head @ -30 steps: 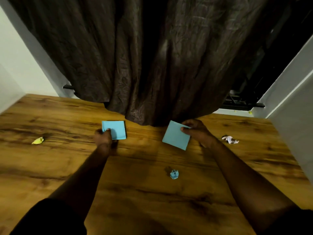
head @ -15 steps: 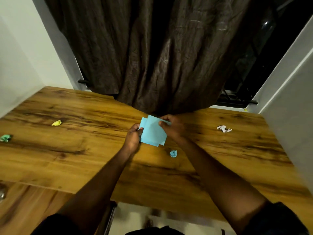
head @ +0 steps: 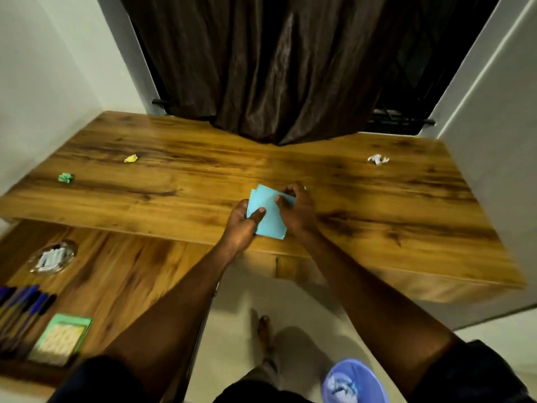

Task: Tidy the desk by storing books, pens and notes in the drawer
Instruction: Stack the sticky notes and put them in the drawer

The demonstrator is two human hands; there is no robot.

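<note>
Blue notes (head: 271,222) got stacked just now, left hand (head: 241,226) and right hand (head: 299,212) pinching them; square edges before the drawer (head: 130,271).

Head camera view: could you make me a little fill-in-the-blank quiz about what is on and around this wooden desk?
1. The left hand and the right hand together hold square paper notes coloured ____.
2. The crumpled paper ball at the right of the wooden desk is ____.
3. The blue-capped pens lie in the open wooden ____ at the left.
Missing words: blue; white; drawer.
</note>
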